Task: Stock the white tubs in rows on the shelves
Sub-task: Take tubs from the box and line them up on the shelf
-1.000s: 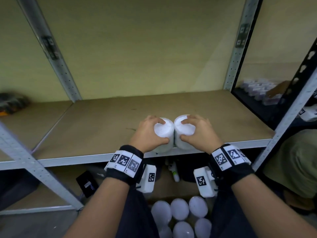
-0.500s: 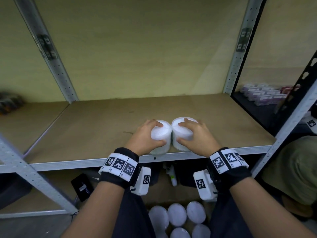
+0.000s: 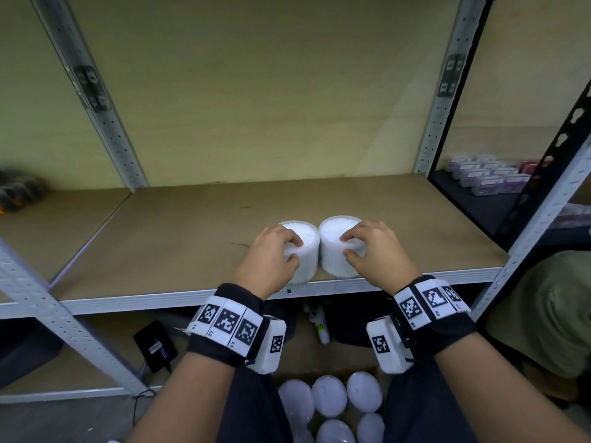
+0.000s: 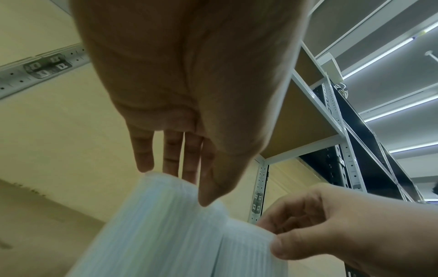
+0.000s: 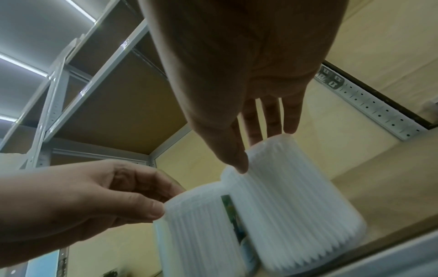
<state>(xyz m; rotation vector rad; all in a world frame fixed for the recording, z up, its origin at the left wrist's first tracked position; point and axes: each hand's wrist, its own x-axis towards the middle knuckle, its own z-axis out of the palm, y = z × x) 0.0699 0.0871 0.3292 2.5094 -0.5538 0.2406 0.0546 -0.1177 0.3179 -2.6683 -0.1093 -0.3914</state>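
Two white ribbed tubs stand side by side, touching, near the front edge of the brown shelf board (image 3: 179,238). My left hand (image 3: 292,249) grips the left tub (image 3: 307,266) from above, fingers curled on its lid and thumb on its side. My right hand (image 3: 347,246) holds the right tub (image 3: 332,263) the same way. In the left wrist view my left hand (image 4: 187,187) pinches the left tub (image 4: 151,224) at its top rim. In the right wrist view my right hand (image 5: 258,151) does so on the right tub (image 5: 296,206).
A box with several more white tubs (image 3: 329,398) sits on the floor between my arms. Grey uprights (image 3: 438,100) bound the bay. Purple packs (image 3: 489,177) fill the shelf to the right. A black device (image 3: 155,345) lies on the lower shelf, and an olive bag (image 3: 543,314) lies at right.
Both hands have carried the two tubs from the shelf's front lip a little further onto the board. They keep hold of the tubs throughout.
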